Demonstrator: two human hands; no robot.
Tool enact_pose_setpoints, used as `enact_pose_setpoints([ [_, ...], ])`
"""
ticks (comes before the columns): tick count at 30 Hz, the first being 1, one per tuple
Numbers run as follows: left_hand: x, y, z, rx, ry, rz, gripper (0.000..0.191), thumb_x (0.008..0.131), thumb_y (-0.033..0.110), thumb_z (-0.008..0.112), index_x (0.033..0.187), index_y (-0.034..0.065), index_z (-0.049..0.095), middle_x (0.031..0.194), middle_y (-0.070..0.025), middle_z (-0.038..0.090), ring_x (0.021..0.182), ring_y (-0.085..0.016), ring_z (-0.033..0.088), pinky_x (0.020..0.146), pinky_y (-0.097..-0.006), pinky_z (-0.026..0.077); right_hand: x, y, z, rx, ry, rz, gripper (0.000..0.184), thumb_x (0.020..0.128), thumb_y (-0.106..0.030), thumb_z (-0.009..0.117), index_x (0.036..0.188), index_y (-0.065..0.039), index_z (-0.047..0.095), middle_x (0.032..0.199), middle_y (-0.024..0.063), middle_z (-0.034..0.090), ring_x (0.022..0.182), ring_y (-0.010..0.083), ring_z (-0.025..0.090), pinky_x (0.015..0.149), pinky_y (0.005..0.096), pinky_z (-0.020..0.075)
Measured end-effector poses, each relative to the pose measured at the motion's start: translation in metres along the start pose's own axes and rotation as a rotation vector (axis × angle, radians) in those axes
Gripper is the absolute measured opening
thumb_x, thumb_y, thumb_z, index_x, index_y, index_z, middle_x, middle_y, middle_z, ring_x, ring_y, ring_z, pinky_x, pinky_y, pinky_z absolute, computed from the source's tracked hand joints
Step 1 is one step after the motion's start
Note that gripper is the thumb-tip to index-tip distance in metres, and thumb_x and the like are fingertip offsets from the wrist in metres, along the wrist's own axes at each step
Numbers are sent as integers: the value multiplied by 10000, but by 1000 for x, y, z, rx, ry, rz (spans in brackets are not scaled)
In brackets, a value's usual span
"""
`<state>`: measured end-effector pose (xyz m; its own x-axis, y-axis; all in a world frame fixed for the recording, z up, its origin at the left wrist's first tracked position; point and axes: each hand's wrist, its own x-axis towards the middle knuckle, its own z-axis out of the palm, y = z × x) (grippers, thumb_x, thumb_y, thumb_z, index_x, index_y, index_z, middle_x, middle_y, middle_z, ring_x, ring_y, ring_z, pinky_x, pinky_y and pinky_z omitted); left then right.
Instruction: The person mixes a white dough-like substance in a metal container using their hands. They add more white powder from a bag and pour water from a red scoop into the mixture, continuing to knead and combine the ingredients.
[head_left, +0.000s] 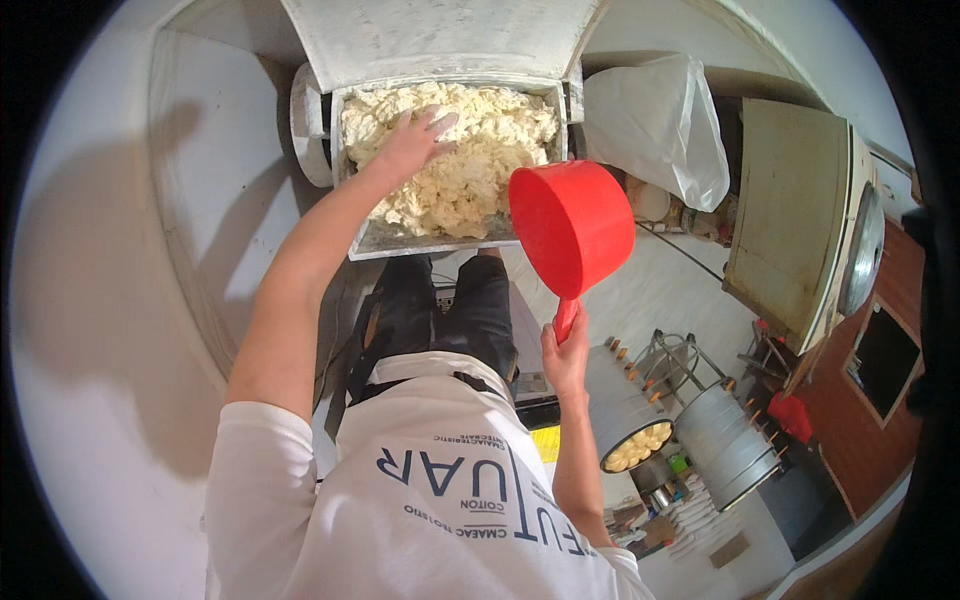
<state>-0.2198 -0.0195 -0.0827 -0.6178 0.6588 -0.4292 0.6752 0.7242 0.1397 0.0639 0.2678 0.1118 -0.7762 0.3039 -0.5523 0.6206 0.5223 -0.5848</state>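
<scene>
A metal mixer trough (427, 249) stands before me, filled with pale, shaggy dough (472, 180) in loose lumps. My left hand (421, 141) is over the dough's upper middle with its fingers spread, and pale residue coats the fingertips. They appear to touch the dough, though the exact contact is hard to see. In my right hand (568, 356) is the handle of a large red plastic dipper (606, 225). The dipper is tilted beside the trough's right front corner, its opening turned toward the dough. The part of its inside that shows holds nothing visible.
The mixer's raised lid (442, 37) rises behind the trough. To the right hangs a white plastic bag (652, 127), near a pale cabinet (787, 217). Two metal cylinders (622, 397) with wooden pegs stand lower right; one holds yellowish lumps (637, 448). A white wall (90, 300) borders the left.
</scene>
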Motion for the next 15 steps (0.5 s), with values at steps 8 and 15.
enact_pose_setpoints([
  [8,-38,38,-7,-120,63,-168,733,831,223,752,1517,245,495,1656,-191,224,1529,-437,164,1194,-671,207,13,23,12,-22,198,-99,663,917,-42,613,1516,-25,328,1117,203,636,955,369,671,878,449,525],
  [15,-48,93,-14,-359,107,-186,922,697,481,875,1510,268,495,1630,-170,257,1547,-433,99,1154,-765,133,20,24,-3,767,19,149,365,922,-51,597,1265,-46,473,908,30,552,651,109,543,575,275,479],
])
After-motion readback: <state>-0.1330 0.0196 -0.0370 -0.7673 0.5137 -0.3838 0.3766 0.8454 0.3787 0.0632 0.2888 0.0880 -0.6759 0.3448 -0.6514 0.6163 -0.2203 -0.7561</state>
